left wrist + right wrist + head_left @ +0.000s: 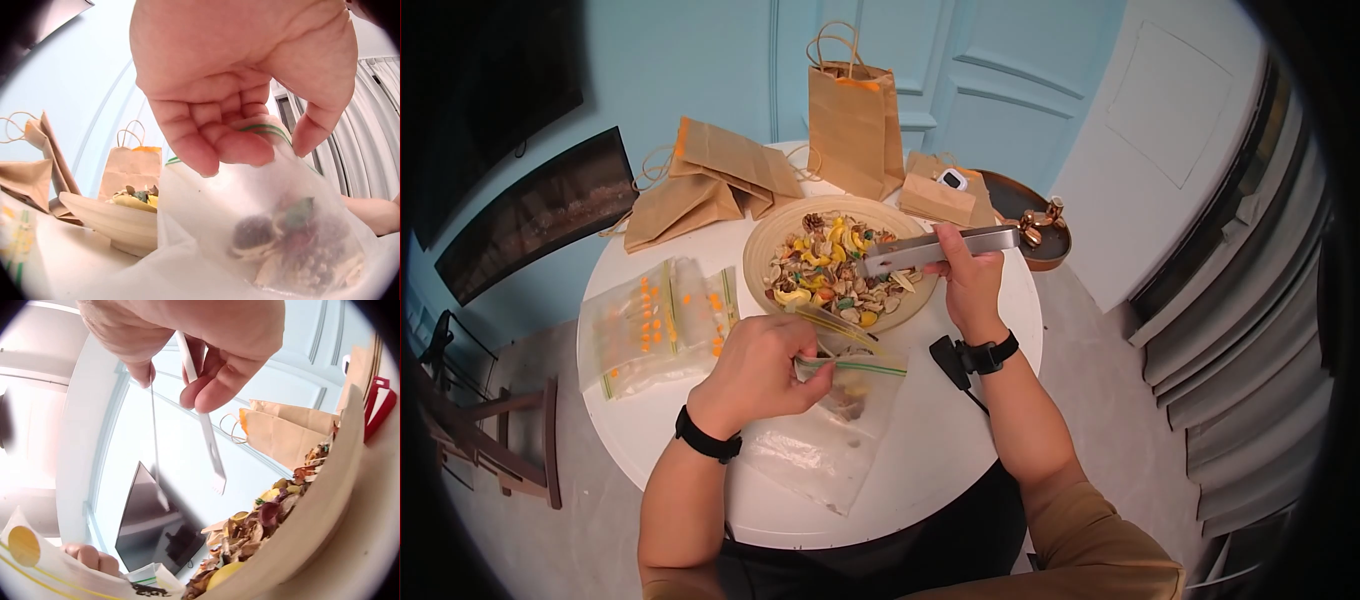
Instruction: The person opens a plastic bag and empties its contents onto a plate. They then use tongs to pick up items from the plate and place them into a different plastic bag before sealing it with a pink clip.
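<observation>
My left hand (765, 368) pinches the green-striped top edge of a clear zip bag (800, 462), which lies toward the table's front. Inside the bag are dried pieces (300, 240), dark brown ones and a green one among them. My right hand (970, 285) grips metal tongs (930, 250) above a wide pale bowl (758, 235). The bowl is heaped with potpourri (835, 262) in yellow, brown, green and cream. In the right wrist view the tong tips (217, 482) stand apart with nothing between them.
Flat zip bags with orange marks (650, 325) lie on the table's left. Behind the bowl stand an upright paper bag (852, 130) and tipped paper bags (735, 165). A white device (952, 180) rests on a folded paper bag (940, 203), near a dark tray (1055, 250) with a bronze ornament (1040, 220).
</observation>
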{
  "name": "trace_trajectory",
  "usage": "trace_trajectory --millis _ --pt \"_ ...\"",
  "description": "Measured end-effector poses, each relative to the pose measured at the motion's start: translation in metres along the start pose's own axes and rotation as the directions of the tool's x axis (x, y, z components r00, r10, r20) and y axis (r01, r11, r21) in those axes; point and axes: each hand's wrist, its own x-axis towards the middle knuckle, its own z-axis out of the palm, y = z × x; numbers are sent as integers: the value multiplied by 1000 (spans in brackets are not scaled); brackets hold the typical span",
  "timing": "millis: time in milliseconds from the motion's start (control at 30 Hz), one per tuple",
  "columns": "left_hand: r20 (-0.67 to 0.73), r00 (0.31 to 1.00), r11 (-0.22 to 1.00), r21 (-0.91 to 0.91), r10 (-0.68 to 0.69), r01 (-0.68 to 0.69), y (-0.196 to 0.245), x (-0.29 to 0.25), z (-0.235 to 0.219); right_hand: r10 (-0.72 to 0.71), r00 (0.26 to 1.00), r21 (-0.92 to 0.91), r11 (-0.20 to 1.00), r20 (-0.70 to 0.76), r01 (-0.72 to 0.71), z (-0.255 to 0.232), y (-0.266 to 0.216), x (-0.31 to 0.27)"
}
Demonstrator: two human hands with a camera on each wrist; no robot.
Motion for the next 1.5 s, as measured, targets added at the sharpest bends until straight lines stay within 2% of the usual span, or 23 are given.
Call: trace_trajectory --millis 100,300,400,533,700,1000,1300,1500 --pt "-10 1000 1000 5 21 -21 -1 0 0 -83 994 -38 996 -67 81 3 -1 5" --pt "2 1000 1000 9 3 -3 2 -1 -1 8 999 -29 1000 -31 -9 2 6 3" --pt "-4 1000 1000 10 12 -12 1 0 0 15 1000 -19 1000 16 -15 -4 21 7" --pt "-19 1000 1000 -9 11 -11 2 0 0 96 991 -22 995 94 -94 -7 28 6" --pt "38 999 1000 6 -23 23 5 0 -5 171 971 -63 985 165 -162 -10 34 8" --pt "31 999 1000 4 -30 30 6 0 -4 172 972 -64 985 158 -163 -10 28 9" --pt "26 1000 1000 0 -15 15 5 0 -4 84 990 -140 988 112 -68 -8 27 9" --pt "34 999 1000 2 -20 20 6 1 -5 112 991 -153 983 74 -100 -12 30 12"
